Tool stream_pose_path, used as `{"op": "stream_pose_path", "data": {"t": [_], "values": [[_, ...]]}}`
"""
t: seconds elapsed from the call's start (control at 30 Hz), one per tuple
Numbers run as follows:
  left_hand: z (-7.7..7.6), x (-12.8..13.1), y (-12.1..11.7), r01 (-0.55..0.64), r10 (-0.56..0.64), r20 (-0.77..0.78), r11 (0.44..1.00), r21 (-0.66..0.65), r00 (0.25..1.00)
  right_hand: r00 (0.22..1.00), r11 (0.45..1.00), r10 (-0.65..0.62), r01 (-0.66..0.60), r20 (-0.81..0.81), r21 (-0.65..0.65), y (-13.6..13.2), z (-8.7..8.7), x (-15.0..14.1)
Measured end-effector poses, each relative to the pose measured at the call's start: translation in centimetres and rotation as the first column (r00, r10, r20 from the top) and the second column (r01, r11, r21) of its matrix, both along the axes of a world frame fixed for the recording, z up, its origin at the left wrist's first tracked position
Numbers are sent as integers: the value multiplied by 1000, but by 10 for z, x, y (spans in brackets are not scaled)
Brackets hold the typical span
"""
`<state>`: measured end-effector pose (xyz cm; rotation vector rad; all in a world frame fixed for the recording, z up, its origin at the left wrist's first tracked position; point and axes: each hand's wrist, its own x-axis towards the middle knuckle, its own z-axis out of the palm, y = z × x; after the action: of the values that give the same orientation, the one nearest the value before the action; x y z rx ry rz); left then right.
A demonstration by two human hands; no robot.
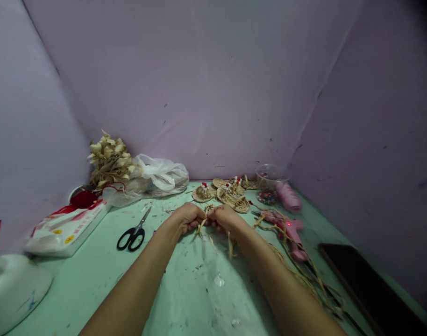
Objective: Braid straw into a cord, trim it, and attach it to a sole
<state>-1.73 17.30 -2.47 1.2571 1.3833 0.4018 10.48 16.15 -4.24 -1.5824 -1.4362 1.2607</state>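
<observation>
Close together over the middle of the table, my left hand [189, 217] and my right hand [223, 217] pinch pale plant-fibre strands [201, 227] between their fingertips. Loose ends of the fibre hang below both hands. Much of the worked piece is hidden by the fingers. Just beyond them lie several small woven straw slippers [231, 198], some topped with red and white beads [204, 185]. A twisted fibre cord [287, 242] trails along the right forearm. Black-handled scissors [139, 229] rest, slightly open, left of my left hand.
Right side: a pink glue gun [293, 231] with a lit red light, a black phone-like slab [367, 284], a clear tub [267, 179] of beads, a pink thread roll [288, 196]. Left side: a tissue pack [73, 228], a plastic bag [164, 175], dried husks [110, 158], a white container [17, 289].
</observation>
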Motion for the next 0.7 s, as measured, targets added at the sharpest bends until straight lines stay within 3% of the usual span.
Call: {"op": "stream_pose_path", "data": {"t": [0.3, 0.47, 0.6, 0.7], "values": [[19, -4, -6, 54, 7, -298, 979, 196, 955, 999, 998, -44, 43, -8, -48, 1, -8, 3], [18, 16, -20, 69, 82, -411, 938, 341, 908, 996, 997, -59, 55, -65, -55, -4, -6, 2], [17, 29, -33, 43, 161, -430, 902, 429, 888, 992, 995, -68, 59, -109, -81, -5, -5, 3], [25, 24, -32, 33, 126, -399, 929, 370, 908, 987, 995, -48, 34, -153, -93, -6, -2, 4]]}}
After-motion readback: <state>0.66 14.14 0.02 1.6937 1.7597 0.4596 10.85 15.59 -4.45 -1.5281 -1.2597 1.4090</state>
